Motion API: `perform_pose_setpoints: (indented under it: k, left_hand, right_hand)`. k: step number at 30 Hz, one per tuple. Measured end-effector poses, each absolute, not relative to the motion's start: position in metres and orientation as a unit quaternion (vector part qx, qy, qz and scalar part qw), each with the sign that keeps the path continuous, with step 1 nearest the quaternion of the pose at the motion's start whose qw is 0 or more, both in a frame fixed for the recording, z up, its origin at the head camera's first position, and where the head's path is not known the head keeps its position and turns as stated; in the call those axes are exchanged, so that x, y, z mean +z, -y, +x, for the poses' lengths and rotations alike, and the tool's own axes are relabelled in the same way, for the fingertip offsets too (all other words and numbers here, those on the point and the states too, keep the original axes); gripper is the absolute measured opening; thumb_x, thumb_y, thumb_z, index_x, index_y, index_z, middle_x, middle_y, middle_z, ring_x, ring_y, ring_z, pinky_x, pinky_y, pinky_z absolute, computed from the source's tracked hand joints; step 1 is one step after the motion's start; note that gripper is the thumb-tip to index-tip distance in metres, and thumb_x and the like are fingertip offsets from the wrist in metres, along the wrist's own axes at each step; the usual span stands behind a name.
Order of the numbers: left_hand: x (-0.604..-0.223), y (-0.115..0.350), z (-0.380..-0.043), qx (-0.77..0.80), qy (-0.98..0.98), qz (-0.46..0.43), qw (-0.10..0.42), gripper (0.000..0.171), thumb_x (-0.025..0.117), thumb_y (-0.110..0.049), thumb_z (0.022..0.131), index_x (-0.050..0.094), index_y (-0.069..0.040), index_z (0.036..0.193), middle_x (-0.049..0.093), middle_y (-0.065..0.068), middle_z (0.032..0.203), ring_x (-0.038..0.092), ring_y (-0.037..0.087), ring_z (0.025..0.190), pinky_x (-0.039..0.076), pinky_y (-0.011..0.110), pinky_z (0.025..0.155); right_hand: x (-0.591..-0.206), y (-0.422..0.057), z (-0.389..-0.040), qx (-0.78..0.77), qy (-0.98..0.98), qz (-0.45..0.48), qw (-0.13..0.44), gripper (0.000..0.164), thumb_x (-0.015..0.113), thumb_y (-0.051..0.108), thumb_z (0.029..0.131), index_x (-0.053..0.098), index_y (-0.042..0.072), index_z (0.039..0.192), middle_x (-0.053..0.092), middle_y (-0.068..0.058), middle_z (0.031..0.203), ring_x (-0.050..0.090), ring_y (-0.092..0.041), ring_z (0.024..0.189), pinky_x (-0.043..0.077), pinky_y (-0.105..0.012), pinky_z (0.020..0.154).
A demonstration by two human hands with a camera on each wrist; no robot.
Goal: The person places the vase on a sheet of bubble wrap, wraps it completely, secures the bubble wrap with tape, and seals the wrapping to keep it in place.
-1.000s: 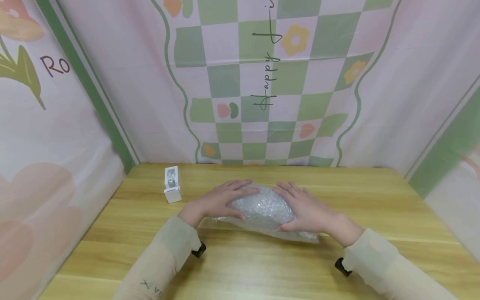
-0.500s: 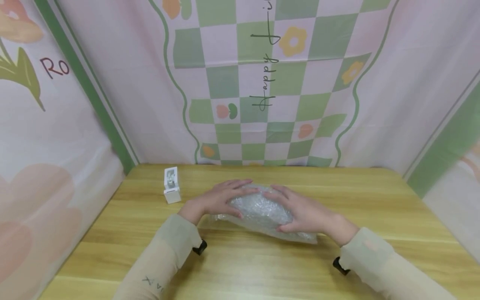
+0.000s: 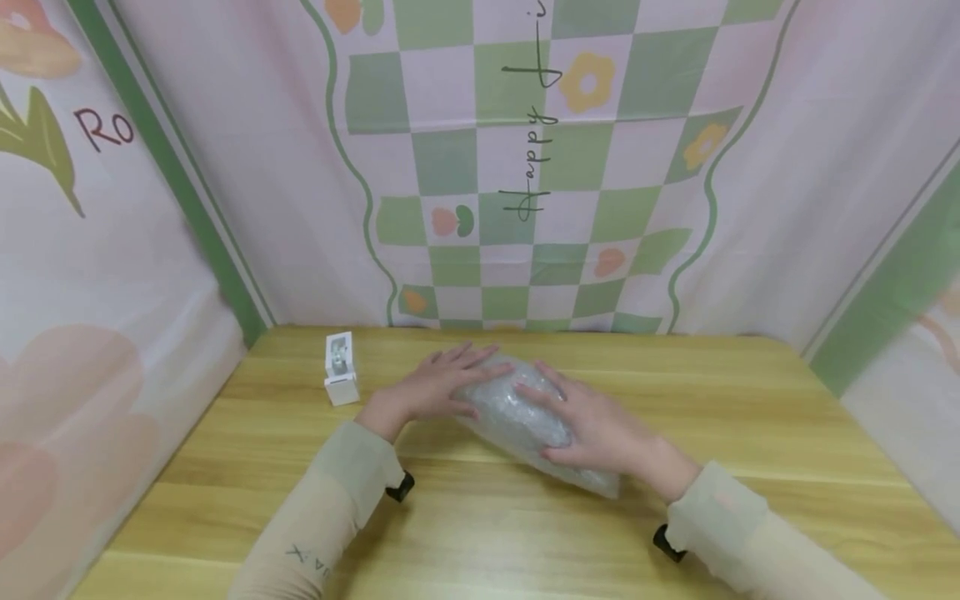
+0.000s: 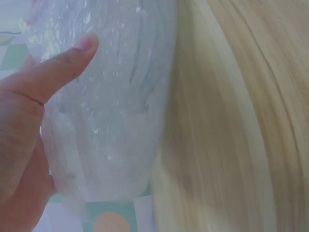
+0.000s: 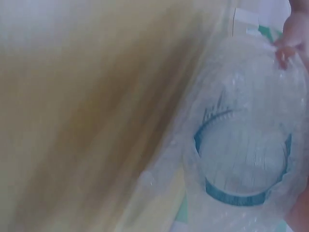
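A bundle of clear bubble wrap is between both hands, above the middle of the wooden table. My left hand grips its left end, thumb in front and fingers over the top and back. In the left wrist view, the thumb presses into the crinkled wrap. At the bundle's other end my right hand holds it with spread, bent fingers. Through the wrap, the right wrist view shows a round object with a teal ring; its kind cannot be told. The bundle slants, its left end farther back.
A small white box with a window stands at the table's back left. A patterned curtain hangs behind the wooden table, and more printed cloth hangs on the left.
The bundle has turned so its left end is farther back and higher in view, its right end nearer. Both hands moved with it, the right one shifting slightly left. The white box stayed put.
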State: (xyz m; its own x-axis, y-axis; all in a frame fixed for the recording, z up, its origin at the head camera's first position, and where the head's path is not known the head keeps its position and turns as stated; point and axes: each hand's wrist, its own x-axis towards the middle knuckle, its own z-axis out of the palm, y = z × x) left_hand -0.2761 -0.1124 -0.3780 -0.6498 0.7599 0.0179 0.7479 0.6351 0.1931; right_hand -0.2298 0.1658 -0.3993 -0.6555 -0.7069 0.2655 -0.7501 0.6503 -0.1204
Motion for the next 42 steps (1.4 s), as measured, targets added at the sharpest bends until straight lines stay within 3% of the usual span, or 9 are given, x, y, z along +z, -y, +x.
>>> perform_pose_setpoints:
  k: [8, 17, 20, 26, 34, 38, 42]
  left_hand:
    - [-0.382, 0.114, -0.278, 0.08, -0.918, 0.387, -0.026, 0.081, 0.066, -0.041, 0.082, 0.016, -0.045, 0.145, 0.007, -0.004, 0.155, 0.007, 0.031, 0.139, 0.019, 0.06, 0.104]
    - [-0.386, 0.132, -0.283, 0.129, -0.94, 0.315, -0.031, 0.102, 0.071, -0.053, 0.071, 0.009, -0.033, 0.149, 0.004, -0.002, 0.154, 0.015, 0.026, 0.138, 0.019, 0.06, 0.104]
    - [-0.376, 0.145, -0.283, 0.166, -0.94, 0.294, -0.046, 0.092, 0.07, -0.049, 0.075, 0.019, -0.029, 0.149, 0.013, 0.0, 0.153, 0.021, 0.028, 0.136, 0.021, 0.059, 0.104]
    - [-0.354, 0.18, -0.278, 0.225, -0.94, 0.233, -0.109, 0.055, 0.062, -0.03, 0.089, 0.041, -0.028, 0.14, 0.033, 0.003, 0.146, 0.031, 0.028, 0.132, 0.028, 0.053, 0.103]
    - [-0.361, 0.213, -0.272, 0.235, -0.946, 0.157, -0.158, 0.044, 0.063, -0.02, 0.088, 0.053, -0.015, 0.13, 0.047, 0.009, 0.136, 0.041, 0.031, 0.124, 0.032, 0.051, 0.102]
    - [-0.367, 0.227, -0.269, 0.254, -0.945, 0.11, -0.176, 0.036, 0.062, -0.013, 0.088, 0.058, -0.011, 0.123, 0.051, 0.012, 0.129, 0.047, 0.034, 0.117, 0.04, 0.052, 0.093]
    - [-0.369, 0.24, -0.269, 0.293, -0.94, 0.036, -0.171, 0.028, 0.057, -0.013, 0.089, 0.062, -0.006, 0.116, 0.058, 0.015, 0.114, 0.056, 0.031, 0.096, 0.048, 0.045, 0.074]
  right_hand:
    - [-0.407, -0.154, -0.221, 0.094, 0.914, 0.365, 0.149, 0.09, 0.07, 0.048, 0.072, 0.021, 0.036, 0.147, 0.017, -0.019, 0.15, 0.04, -0.042, 0.121, 0.043, -0.055, 0.089]
    - [-0.409, -0.148, -0.216, 0.095, 0.918, 0.348, 0.167, 0.088, 0.072, 0.047, 0.07, 0.027, 0.038, 0.145, 0.018, -0.019, 0.15, 0.043, -0.043, 0.117, 0.046, -0.056, 0.083]
    - [-0.409, -0.148, -0.216, 0.1, 0.919, 0.346, 0.161, 0.088, 0.072, 0.046, 0.07, 0.026, 0.038, 0.145, 0.017, -0.018, 0.15, 0.042, -0.043, 0.118, 0.045, -0.056, 0.085]
    - [-0.409, -0.15, -0.217, 0.1, 0.92, 0.348, 0.154, 0.089, 0.072, 0.045, 0.071, 0.024, 0.04, 0.146, 0.011, -0.014, 0.153, 0.04, -0.043, 0.12, 0.042, -0.057, 0.088]
    - [-0.408, -0.15, -0.215, 0.099, 0.914, 0.365, 0.15, 0.083, 0.072, 0.04, 0.073, 0.029, 0.041, 0.144, 0.008, -0.014, 0.153, 0.041, -0.041, 0.12, 0.045, -0.054, 0.085]
    - [-0.408, -0.149, -0.216, 0.099, 0.913, 0.367, 0.147, 0.084, 0.073, 0.038, 0.073, 0.029, 0.041, 0.144, 0.01, -0.015, 0.153, 0.041, -0.04, 0.12, 0.045, -0.055, 0.086]
    - [-0.408, -0.15, -0.216, 0.1, 0.912, 0.37, 0.146, 0.084, 0.073, 0.038, 0.073, 0.029, 0.04, 0.144, 0.012, -0.017, 0.152, 0.041, -0.041, 0.12, 0.044, -0.055, 0.087]
